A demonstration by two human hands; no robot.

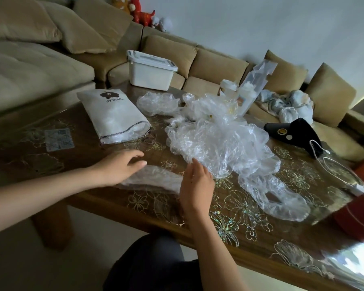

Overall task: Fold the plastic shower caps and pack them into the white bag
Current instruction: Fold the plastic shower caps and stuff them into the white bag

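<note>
Close to the person, a flat, see-through plastic shower cap (153, 178) lay on the brown wooden table with gold flowers (225, 225). The left hand (120, 168) spread loose fingers over one end. The right hand (194, 186) stood on its edge at the other end. Neither hand gripped anything, and I think they were smoothing the cap for a fold. Just behind sat a big crumpled heap of clear caps (216, 139), waiting. Farther back lay the white cloth drawstring bag (111, 118). Its open mouth faced the person for easy filling, and it looked partly stuffed. The white plastic lidded box (150, 73) at the far edge hid its insides.
</note>
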